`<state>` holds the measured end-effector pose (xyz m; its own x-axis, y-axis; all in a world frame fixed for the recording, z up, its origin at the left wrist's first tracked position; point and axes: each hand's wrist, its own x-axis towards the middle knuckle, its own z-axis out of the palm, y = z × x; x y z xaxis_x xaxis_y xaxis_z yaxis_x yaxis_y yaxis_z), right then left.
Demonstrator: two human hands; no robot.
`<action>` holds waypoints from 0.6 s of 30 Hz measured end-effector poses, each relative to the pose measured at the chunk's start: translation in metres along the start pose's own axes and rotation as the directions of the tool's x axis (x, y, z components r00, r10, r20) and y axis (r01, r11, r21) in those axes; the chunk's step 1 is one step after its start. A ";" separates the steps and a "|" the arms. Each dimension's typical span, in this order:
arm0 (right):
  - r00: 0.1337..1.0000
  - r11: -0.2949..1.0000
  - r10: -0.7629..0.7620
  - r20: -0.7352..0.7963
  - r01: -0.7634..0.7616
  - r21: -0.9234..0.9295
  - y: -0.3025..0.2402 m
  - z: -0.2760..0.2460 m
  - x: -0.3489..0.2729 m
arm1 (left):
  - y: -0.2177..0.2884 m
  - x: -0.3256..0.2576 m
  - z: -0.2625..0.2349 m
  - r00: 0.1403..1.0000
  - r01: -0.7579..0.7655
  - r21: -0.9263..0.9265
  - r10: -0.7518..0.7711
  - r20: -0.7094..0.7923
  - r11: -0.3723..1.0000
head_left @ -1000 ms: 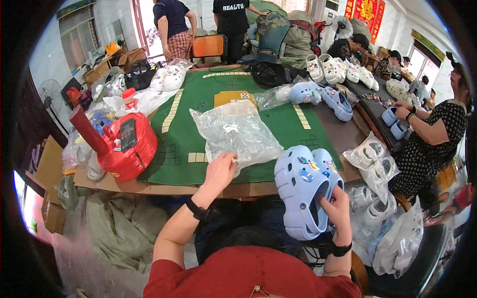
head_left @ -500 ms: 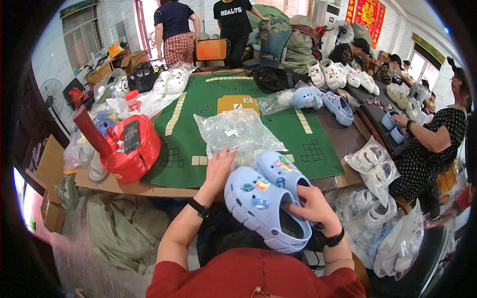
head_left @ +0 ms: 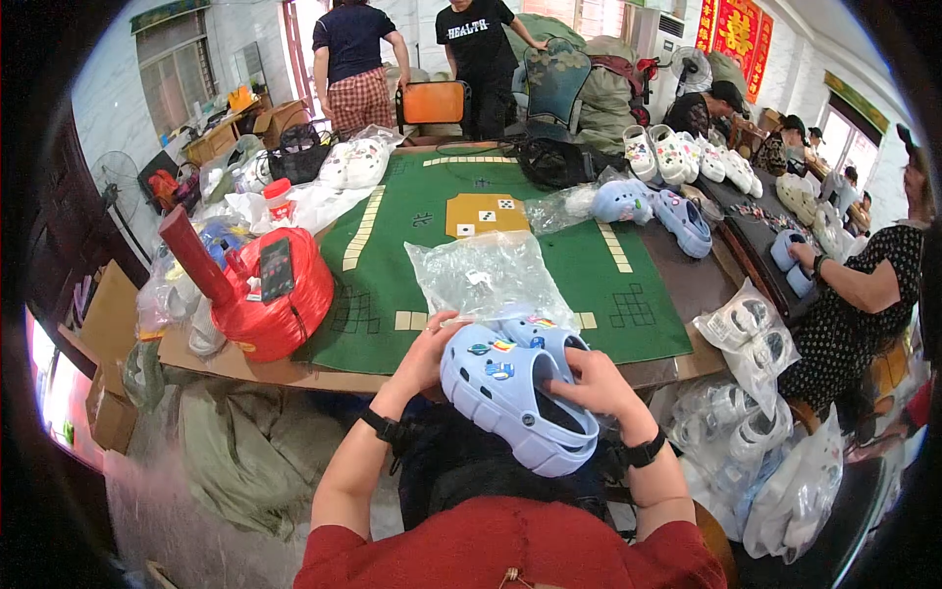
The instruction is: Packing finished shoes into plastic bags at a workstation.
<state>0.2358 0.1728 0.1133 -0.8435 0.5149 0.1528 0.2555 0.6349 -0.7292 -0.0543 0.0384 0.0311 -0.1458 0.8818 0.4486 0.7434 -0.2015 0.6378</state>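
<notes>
A pair of light blue clogs with colourful charms hangs over the near table edge, toes facing away from me. My right hand grips the pair at the heel openings, its thumb on top of the nearer clog. Against the table mat lies a clear plastic bag, its near end at the clogs' toes. My left hand is at that near end, fingers closed at the bag's edge and touching the clog's left side; its fingertips are partly hidden. The far clog is mostly hidden behind the near one.
The green mat covers the table. A red spool of plastic twine with a phone on it stands left. Another blue pair of clogs lies back right. Bagged white clogs hang beside a co-worker at right.
The clogs have moved forward and left, so their toes now meet the bag's near end. My left hand has moved slightly down toward the clog's side.
</notes>
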 end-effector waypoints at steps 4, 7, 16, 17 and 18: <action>0.994 0.986 0.092 -0.053 -0.099 -0.133 0.000 0.003 -0.009 | 0.019 -0.011 -0.006 0.987 0.028 0.042 -0.020 -0.162 0.999; 0.983 0.980 0.096 -0.158 -0.122 -0.160 0.000 0.013 -0.013 | 0.020 -0.015 0.003 0.863 0.014 -0.091 -0.058 -0.502 0.996; 0.942 0.947 0.077 -0.327 -0.172 -0.272 0.002 0.038 0.005 | 0.065 -0.015 0.004 0.861 -0.073 0.140 0.133 -0.492 0.987; 0.935 0.951 0.072 -0.347 -0.169 -0.258 0.005 0.038 0.006 | 0.067 -0.017 0.004 0.858 -0.060 0.140 0.123 -0.499 0.988; 0.929 0.958 0.107 -0.354 -0.192 -0.213 0.007 0.037 0.005 | 0.069 -0.018 0.004 0.855 -0.048 0.139 0.112 -0.506 0.989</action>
<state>0.2160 0.1587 0.0843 -0.5889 0.7506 0.2998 0.5071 0.6319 -0.5861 0.0022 0.0098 0.0645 -0.3712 0.5160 0.7719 0.8332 -0.1818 0.5222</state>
